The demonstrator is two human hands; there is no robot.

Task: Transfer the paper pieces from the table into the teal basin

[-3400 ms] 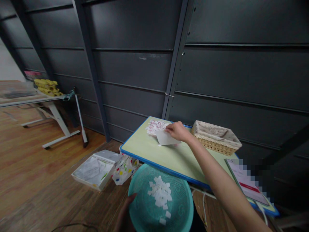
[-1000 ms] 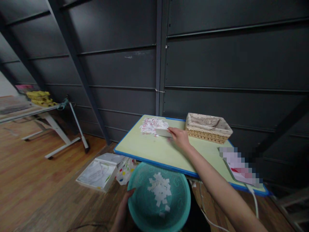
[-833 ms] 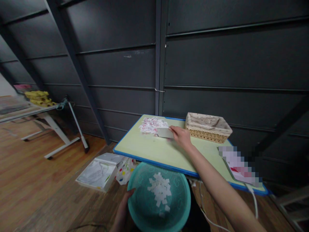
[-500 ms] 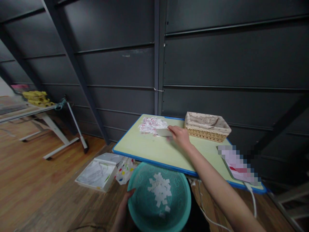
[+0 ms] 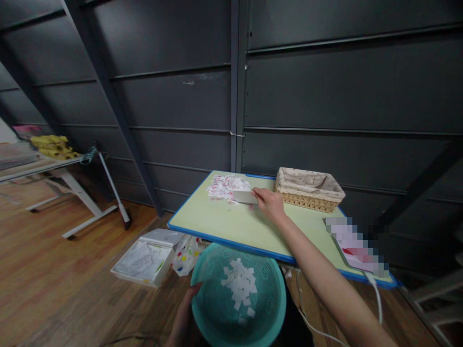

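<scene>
My right hand (image 5: 268, 201) reaches over the yellow-green tabletop with blue edging (image 5: 224, 224). Its fingers pinch one end of a flat, pale rectangular card (image 5: 244, 197). The card's other end touches the near side of a heap of white and pinkish paper scraps (image 5: 227, 185). Below the table's front edge, my left hand (image 5: 188, 303) grips the left rim of a teal plastic basket (image 5: 277, 299), thumb over the rim, other fingers hidden. Small white square pieces (image 5: 239, 283) lie in the basket's bottom.
A cloth-lined wicker basket (image 5: 309, 198) stands at the table's back right. A partly pixelated flat item (image 5: 356, 250) lies at the right end. An open white box (image 5: 144, 260) and a dotted plastic bag (image 5: 186, 255) are on the floor. White cables (image 5: 307, 318) hang at right.
The view has shifted very slightly. My right hand and the card stay almost in place at the heap, and my left hand keeps its hold on the teal basket.
</scene>
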